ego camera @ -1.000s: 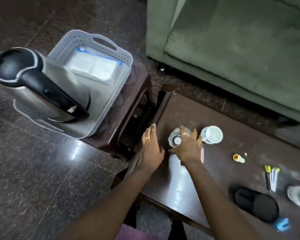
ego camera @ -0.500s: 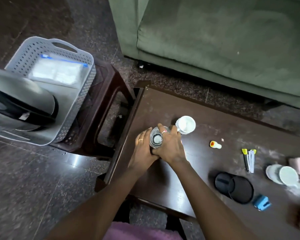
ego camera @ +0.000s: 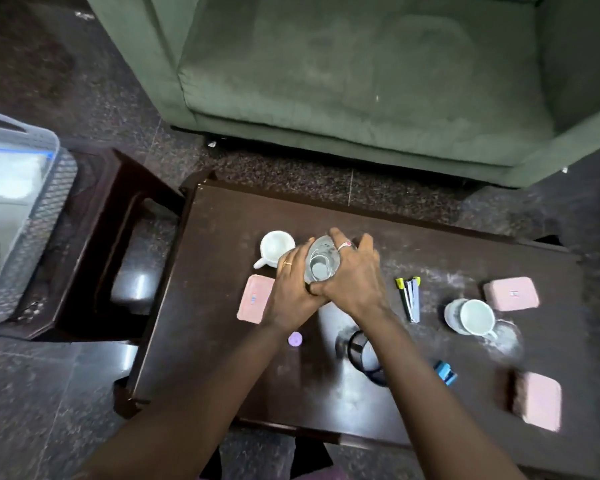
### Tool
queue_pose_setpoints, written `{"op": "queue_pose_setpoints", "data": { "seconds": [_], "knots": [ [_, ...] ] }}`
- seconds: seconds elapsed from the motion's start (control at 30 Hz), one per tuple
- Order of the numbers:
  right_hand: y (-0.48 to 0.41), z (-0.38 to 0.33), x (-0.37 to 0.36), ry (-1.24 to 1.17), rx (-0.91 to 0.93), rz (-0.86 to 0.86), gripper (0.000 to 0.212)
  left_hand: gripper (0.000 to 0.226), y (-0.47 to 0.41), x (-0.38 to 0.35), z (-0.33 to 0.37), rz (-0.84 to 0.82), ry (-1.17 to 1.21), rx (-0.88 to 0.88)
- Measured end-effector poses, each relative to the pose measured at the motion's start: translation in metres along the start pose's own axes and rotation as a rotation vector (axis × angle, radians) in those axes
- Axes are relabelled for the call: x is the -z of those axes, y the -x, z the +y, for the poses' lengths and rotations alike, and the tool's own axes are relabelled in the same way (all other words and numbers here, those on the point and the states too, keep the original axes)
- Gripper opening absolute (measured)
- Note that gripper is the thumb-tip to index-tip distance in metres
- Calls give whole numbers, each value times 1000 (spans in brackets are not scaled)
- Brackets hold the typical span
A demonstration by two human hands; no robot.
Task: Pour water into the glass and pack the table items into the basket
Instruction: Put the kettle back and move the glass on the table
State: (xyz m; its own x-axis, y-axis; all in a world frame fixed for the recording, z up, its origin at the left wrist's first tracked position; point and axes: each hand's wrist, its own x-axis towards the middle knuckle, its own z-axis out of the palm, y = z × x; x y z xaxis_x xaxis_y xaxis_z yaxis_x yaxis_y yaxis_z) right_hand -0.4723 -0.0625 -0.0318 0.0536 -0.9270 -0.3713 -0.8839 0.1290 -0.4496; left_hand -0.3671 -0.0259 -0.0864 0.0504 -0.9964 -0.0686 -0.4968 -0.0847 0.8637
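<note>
Clear glass [ego camera: 320, 264] is being held over the dark tabletop [ego camera: 222, 233], just beside a white cup [ego camera: 275, 244]. The left grip [ego camera: 289, 292] and right grip [ego camera: 354, 279] are both curling round it.

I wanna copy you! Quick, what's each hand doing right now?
Left hand: holding the glass.
Right hand: holding the same glass.

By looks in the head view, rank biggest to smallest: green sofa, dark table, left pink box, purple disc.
The green sofa and dark table fill similar shares of the picture, so unranked.
Then the left pink box.
Then the purple disc.
</note>
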Motion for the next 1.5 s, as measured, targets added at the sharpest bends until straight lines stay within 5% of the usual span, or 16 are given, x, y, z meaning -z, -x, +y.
{"op": "queue_pose_setpoints", "data": {
  "seconds": [0.2,0.47,0.97,1.5],
  "knots": [
    [-32,62,26,37,-78,8,101,88,-34,-61,23,-155,64,50],
    [-79,103,25,63,-52,-40,101,79,-63,-107,12,-146,180,141],
    [-111,121,10,66,-51,-40,99,93,-76,-127,-9,-122,26,135],
    [-115,112,9,62,-108,-74,95,84,-82,-129,-17,-93,45,162]
  ]
}}
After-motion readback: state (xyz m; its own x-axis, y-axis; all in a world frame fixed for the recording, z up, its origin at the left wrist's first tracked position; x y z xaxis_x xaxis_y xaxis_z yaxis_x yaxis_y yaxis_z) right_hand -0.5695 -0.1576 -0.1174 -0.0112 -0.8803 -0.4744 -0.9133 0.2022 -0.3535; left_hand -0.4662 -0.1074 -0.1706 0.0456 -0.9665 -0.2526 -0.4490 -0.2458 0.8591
